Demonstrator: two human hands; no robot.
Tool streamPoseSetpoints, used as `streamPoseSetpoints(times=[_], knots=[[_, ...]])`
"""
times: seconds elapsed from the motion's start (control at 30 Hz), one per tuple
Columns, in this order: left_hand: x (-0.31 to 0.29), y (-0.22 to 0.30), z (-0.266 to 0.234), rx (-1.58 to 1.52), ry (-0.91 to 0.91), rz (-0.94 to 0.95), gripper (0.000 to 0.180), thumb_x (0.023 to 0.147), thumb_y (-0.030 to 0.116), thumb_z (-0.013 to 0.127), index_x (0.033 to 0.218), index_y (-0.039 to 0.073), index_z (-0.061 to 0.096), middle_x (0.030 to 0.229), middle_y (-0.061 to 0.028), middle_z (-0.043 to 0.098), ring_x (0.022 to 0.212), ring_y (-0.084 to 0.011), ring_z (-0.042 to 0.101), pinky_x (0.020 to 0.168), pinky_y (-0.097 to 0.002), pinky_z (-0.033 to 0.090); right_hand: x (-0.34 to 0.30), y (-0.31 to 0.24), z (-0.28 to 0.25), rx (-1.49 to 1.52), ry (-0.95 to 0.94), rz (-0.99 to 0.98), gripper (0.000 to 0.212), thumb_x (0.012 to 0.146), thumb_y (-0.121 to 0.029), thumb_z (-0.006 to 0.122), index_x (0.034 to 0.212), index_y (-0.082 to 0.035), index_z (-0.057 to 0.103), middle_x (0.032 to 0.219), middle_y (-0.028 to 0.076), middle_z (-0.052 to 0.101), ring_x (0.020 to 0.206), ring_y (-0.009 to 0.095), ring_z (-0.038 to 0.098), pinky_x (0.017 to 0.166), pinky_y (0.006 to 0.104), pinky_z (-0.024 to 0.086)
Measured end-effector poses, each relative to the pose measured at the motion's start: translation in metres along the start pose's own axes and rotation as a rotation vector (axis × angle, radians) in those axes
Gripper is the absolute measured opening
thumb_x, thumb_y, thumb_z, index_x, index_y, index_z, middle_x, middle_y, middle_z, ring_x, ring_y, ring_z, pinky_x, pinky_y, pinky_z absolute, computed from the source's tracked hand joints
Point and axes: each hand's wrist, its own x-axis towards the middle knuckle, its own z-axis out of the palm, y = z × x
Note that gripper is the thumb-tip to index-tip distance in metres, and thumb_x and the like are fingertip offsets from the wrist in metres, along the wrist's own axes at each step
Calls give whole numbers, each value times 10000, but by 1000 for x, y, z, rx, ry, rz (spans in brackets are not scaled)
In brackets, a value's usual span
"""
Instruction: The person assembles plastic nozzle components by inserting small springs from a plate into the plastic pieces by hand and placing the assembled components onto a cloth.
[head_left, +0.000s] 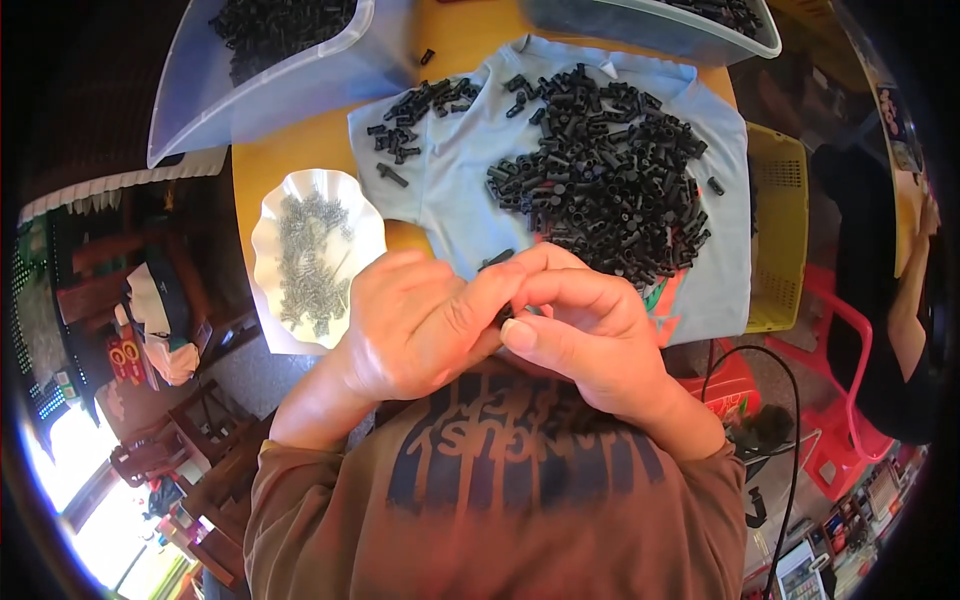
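Observation:
My left hand (pixel 410 320) and my right hand (pixel 592 325) meet in front of my chest, at the table's near edge. Both are closed around a small black plastic part (pixel 503 314), which shows only partly between the fingertips. The dark end of a black piece (pixel 497 259) sticks out just above my left fingers; I cannot tell whether it is the same part. Beyond my hands, a large pile of short black tube-shaped parts (pixel 610 170) lies on a light blue T-shirt (pixel 460 190). Left of my left hand, a white scalloped dish (pixel 268 250) holds many tiny metal pieces that look like springs (pixel 312 265).
Two translucent bins, one at the far left (pixel 385 60) and one at the far right (pixel 600 25), hold more black parts. A yellow crate (pixel 785 230) stands right of the yellow table (pixel 440 30). Farther right are a red plastic stool (pixel 840 450) and another person's arm (pixel 908 300).

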Motion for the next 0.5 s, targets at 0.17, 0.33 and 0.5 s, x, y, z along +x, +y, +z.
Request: streamPoseSetpoints(times=[0.17,0.33,0.5], knots=[[0,1,2,-176,36,-46,611,578,97,757,1155,-16,588,644,-9,565,483,-163,498,452,-288,355,-1,4,-3,-82,-92,-60,168,815,-13,651,980,15,633,1034,64,565,984,142,517,889,278,391],[-1,7,9,-232,115,-85,615,561,95,760,1142,-20,594,694,-30,605,500,-178,523,461,-297,377,-3,4,-1,4,-98,-31,179,823,-13,640,1000,13,629,1058,69,558,990,145,517,896,283,390],[-5,2,12,-244,131,-93,608,545,96,760,1121,-22,606,693,-38,606,503,-178,527,458,-297,375,-1,1,-4,23,-111,16,183,840,-16,626,1021,13,623,1065,68,548,981,131,516,864,269,412]])
